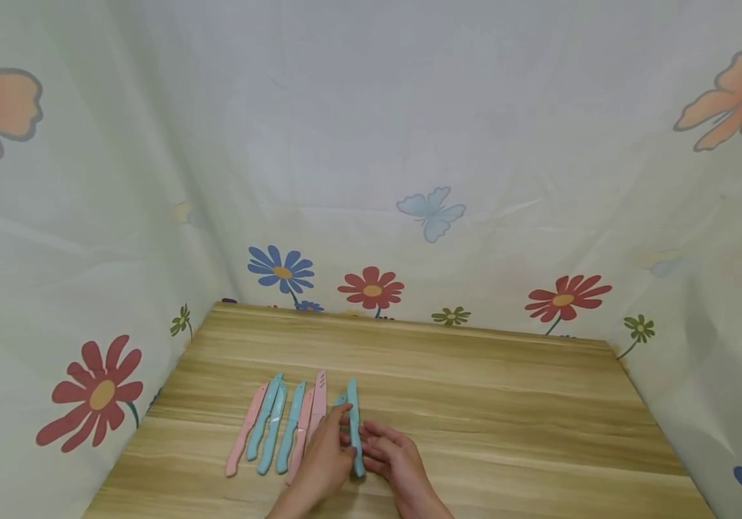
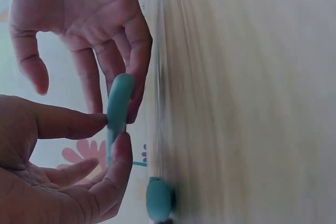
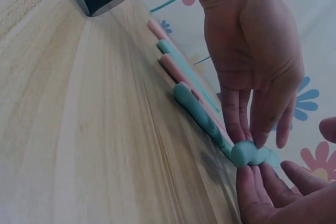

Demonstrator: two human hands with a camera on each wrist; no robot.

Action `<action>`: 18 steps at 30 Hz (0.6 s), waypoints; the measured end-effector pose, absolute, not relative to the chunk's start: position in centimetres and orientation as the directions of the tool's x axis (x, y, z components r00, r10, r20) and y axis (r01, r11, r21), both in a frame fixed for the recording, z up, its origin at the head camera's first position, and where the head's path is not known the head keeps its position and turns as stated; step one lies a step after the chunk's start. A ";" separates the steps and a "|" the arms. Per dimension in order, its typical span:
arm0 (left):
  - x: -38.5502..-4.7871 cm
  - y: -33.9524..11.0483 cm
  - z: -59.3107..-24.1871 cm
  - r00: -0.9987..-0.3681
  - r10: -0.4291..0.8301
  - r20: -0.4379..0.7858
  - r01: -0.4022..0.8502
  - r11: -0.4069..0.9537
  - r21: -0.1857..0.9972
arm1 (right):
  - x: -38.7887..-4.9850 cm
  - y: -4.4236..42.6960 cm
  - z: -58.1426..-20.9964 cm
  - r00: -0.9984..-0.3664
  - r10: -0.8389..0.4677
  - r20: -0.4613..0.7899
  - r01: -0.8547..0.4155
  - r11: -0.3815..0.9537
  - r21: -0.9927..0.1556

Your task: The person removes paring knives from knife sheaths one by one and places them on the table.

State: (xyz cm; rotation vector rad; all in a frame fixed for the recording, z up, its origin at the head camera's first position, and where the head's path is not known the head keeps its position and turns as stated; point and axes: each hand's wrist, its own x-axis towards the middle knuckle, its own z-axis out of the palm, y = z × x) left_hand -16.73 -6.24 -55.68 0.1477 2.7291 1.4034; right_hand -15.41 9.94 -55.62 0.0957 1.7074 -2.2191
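My left hand (image 1: 324, 460) pinches a teal knife (image 1: 354, 425) between thumb and fingers, its handle end towards me. In the left wrist view the teal handle (image 2: 121, 98) stands between thumb and fingertip. My right hand (image 1: 400, 463) is beside it on the right, fingers extended. In the right wrist view my right hand's fingertips (image 3: 252, 182) touch the handle from the other side. Another teal knife (image 1: 341, 399) is partly hidden behind the left hand. A pink knife (image 1: 320, 393) with slots in its blade lies just left of that hand.
Left of my hands lies a row of several knives, among them a pink knife (image 1: 246, 432) at the far left and a teal knife (image 1: 291, 430). They lie on a wood-grain table (image 1: 507, 404). A flower-patterned curtain (image 1: 345, 144) surrounds the table's back and sides.
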 end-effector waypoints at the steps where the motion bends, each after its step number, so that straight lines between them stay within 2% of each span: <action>1: -16.7 -6.2 -55.7 -0.994 0.112 -0.014 0.053 0.572 0.819 | -15.4 9.9 -55.5 -0.942 -0.217 -0.254 0.301 -0.223 -0.927; 9: -16.7 -6.0 -56.0 -0.994 0.104 0.015 0.066 0.508 0.859 | -14.8 10.0 -54.7 -0.954 -0.185 -0.234 0.272 -0.214 -0.938; 18: -17.1 -5.6 -55.6 -0.985 0.171 -0.032 0.012 0.250 0.968 | -14.7 10.6 -53.6 -0.973 -0.124 -0.196 0.219 -0.220 -0.950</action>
